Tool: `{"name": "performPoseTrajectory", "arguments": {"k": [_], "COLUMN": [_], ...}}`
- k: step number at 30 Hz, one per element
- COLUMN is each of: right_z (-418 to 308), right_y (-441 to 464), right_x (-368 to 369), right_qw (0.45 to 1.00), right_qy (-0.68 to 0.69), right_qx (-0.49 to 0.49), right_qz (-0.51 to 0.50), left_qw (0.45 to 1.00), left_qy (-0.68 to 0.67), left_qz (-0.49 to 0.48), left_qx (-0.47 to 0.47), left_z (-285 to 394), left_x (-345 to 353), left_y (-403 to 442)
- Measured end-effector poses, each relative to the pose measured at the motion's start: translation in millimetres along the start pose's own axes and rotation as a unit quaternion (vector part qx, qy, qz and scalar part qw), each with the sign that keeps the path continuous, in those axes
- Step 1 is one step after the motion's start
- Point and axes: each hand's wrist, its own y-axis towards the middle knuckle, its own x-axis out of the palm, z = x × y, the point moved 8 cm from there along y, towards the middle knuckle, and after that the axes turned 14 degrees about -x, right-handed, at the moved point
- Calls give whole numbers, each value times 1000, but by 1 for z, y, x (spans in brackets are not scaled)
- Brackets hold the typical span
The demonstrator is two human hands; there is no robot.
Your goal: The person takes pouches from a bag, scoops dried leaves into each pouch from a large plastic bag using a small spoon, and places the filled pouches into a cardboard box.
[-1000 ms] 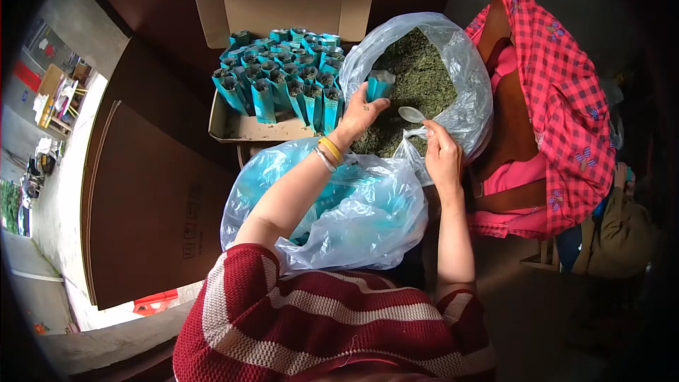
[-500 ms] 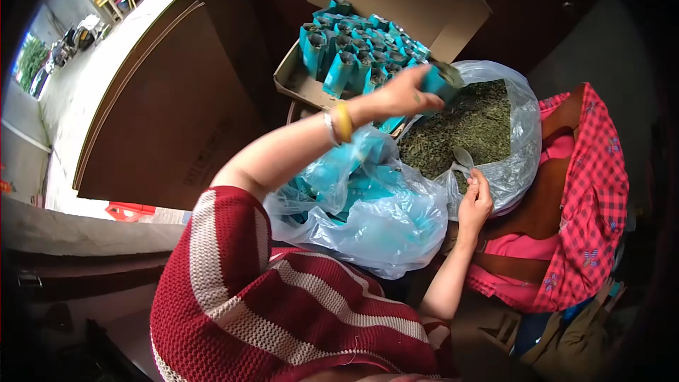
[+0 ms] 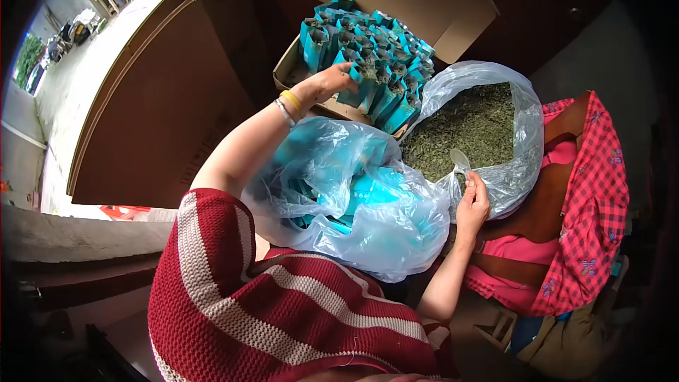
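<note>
My left hand [image 3: 331, 82], with a yellow band and a silver bracelet at its wrist, grips a teal foil packet [image 3: 365, 93] at the near edge of a cardboard box [image 3: 284, 69]. The packet stands upright with an open top and dark dried leaves inside. Several similar filled packets [image 3: 382, 46] are packed in rows behind it. My right hand [image 3: 472, 204] pinches a clear plastic spoon [image 3: 460, 159] by its handle. The spoon's bowl points up, over a clear plastic bag [image 3: 525, 117] of loose dried green leaves [image 3: 463, 124].
Another clear bag [image 3: 396, 244] with flat teal packets [image 3: 371, 191] lies nearest my body. A red checked cloth [image 3: 594, 191] hangs over a wooden chair [image 3: 555, 187] on the right. Large cardboard sheets [image 3: 141, 113] stand on the left.
My left hand has moved left with the filled packet, from above the leaves to the box's near side. My right hand and the spoon have barely moved.
</note>
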Motion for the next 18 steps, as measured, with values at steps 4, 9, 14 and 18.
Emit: {"name": "performPoseTrajectory", "arguments": {"k": [4, 9, 14, 18], "right_z": [-1, -4, -10, -12], "right_y": [2, 2, 3, 3], "right_x": [0, 1, -2, -3], "right_qw": [1000, 1000, 1000, 998], "right_qy": [4, -2, -9, -17], "right_qx": [-8, -18, -17, -56], "right_qz": [0, -3, -6, -2], "left_qw": [985, 927, 840, 740], "left_qy": [140, 304, 488, 586], "left_qz": [77, 185, 192, 238], "left_qx": [-64, 115, 136, 228], "left_z": [-5, 25, 50, 50], "left_x": [5, 10, 31, 35], "left_y": [-12, -34, -55, -53]}}
